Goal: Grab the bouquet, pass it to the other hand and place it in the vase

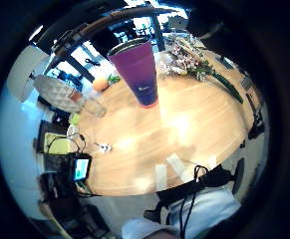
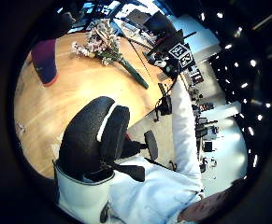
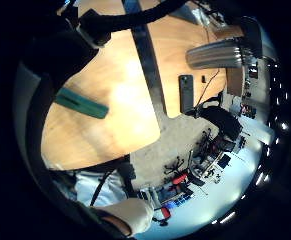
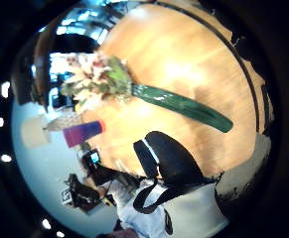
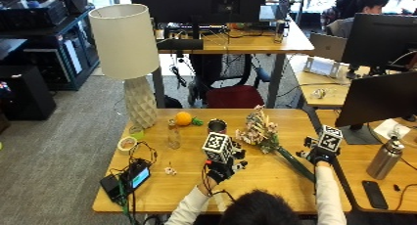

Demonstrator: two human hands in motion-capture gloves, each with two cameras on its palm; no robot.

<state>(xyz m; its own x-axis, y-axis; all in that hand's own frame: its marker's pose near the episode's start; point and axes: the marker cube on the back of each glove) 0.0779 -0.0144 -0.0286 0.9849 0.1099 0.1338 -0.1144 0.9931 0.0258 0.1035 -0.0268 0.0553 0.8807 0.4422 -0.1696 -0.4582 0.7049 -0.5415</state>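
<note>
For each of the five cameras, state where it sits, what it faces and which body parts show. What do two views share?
Outside view: above, behind the head; table, both forearms.
Left little-finger palm: faces vase, bouquet.
Left thumb palm: left hand fingers, sleeve.
Right little-finger palm: table, phone.
Right thumb palm: right hand fingers.
Shared: bouquet, vase.

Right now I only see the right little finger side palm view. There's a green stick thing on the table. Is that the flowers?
Observer: Yes, that's the stem end of the bouquet. Its flowers lie on the table, farther from you.
Operator: Where's the vase?
Observer: The vase stands upright to the left of the flowers, beyond the left hand.
Operator: Is a hand holding the flowers?
Observer: No. The right hand is near the stem end, but the bouquet lies free on the table.
</note>
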